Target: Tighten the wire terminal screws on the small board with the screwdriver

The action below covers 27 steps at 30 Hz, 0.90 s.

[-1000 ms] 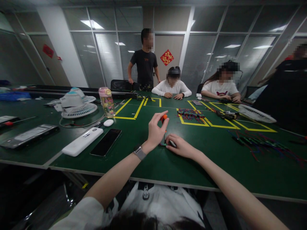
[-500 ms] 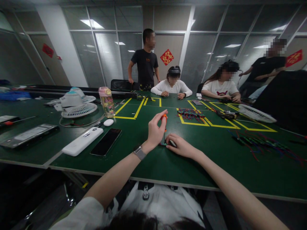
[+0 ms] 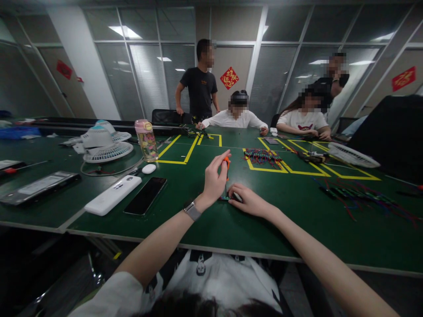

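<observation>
The person's left hand, wearing a grey watch with a metallic-looking band at the wrist, is pinching a slim screwdriver with an orange handle between thumb and fingers. The screwdriver is standing nearly upright, its thin shaft pointing down to a small green circuit board, which is lying at the near middle of a dark green table. The right hand is curving low over the board's right end, its fingers bent around a small pale rounded object; whether they are gripping it, I cannot tell. To the left, a black glass-fronted phone is lying beside a long white rounded device. Farther right, red and blue wires with green boards are lying across yellow tape outlines. Beyond the table, a person in a white long-sleeved top is sitting.
</observation>
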Available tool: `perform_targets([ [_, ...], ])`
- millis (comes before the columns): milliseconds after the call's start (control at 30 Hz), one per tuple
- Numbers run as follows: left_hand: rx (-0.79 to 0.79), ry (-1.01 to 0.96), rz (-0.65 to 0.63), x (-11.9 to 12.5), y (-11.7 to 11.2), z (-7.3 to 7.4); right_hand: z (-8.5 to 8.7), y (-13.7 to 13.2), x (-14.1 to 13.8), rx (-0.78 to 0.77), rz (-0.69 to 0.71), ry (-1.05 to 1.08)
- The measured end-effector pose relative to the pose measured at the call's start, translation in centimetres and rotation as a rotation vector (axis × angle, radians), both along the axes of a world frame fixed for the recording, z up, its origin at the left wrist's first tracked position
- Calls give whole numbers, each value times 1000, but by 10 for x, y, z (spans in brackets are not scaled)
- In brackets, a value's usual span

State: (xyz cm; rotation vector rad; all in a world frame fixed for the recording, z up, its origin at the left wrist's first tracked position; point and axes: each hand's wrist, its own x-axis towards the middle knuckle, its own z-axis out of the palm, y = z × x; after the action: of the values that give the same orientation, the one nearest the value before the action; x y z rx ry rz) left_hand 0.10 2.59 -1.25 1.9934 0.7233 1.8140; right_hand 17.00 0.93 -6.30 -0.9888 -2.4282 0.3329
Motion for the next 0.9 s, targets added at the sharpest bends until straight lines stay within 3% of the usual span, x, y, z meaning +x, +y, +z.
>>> perform_targets([
  [233, 64, 47, 167, 0, -6, 6, 0, 0, -1, 6, -3, -5],
  [467, -5, -3, -43, -1, -3, 3, 2, -1, -1, -1, -1, -6],
  [533, -24, -18, -37, 0, -3, 3, 2, -1, -1, 0, 0, -2],
  [733, 59, 43, 138, -1, -7, 8, 1, -1, -2, 3, -7, -3],
  [900, 18, 30, 12, -1, -3, 4, 2, -1, -1, -1, 8, 7],
])
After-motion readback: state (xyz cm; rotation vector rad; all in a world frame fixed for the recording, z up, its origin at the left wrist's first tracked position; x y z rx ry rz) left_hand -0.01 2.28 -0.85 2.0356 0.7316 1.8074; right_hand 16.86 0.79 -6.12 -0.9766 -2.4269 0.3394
